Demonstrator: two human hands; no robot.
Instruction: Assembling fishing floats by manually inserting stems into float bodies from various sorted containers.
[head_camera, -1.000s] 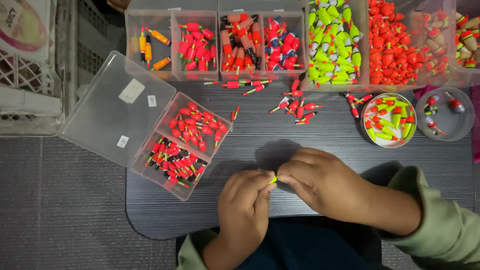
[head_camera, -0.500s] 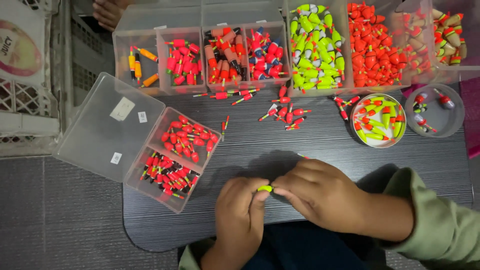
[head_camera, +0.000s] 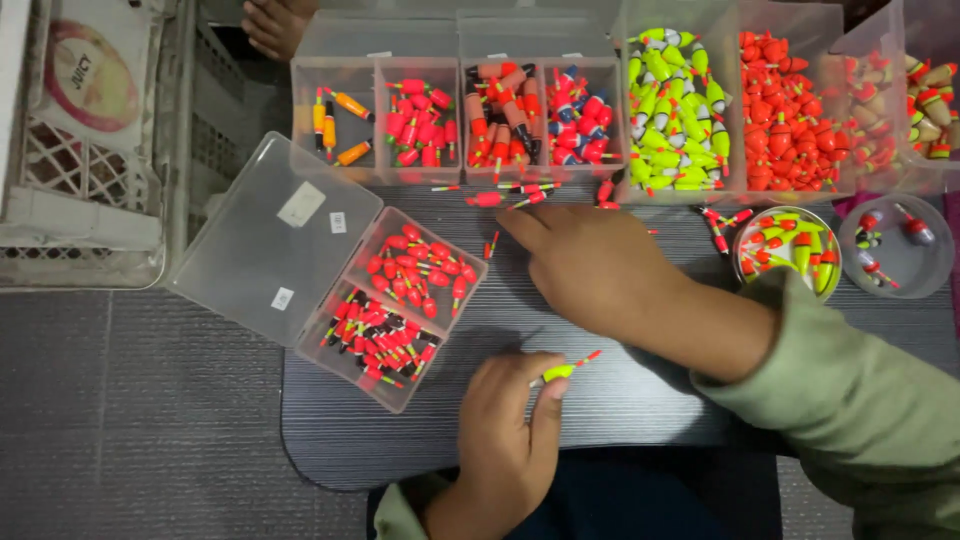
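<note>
The left hand sits low on the dark tabletop, near its front edge, thumb and fingertips pressed together on a slim fishing float. The float has a yellow-green body and a thin stem tipped in red, and it sticks out from the pinch toward the upper right. Its long axis runs on a slant, the body end caught at the fingertips, the red tip pointing up and away toward the right forearm. Most of its length stands clear of the grip. The right hand is stretched out across the table, palm down, fingers extended and loosely together, forefinger pointing left at the loose floats scattered in front of the row of clear bins. I cannot tell whether that hand has anything under it. Just left of both hands lies an open clear case, lid flat, its two compartments packed with red floats. A round tub of mixed floats sits to the right, partly behind the green sleeve.
</note>
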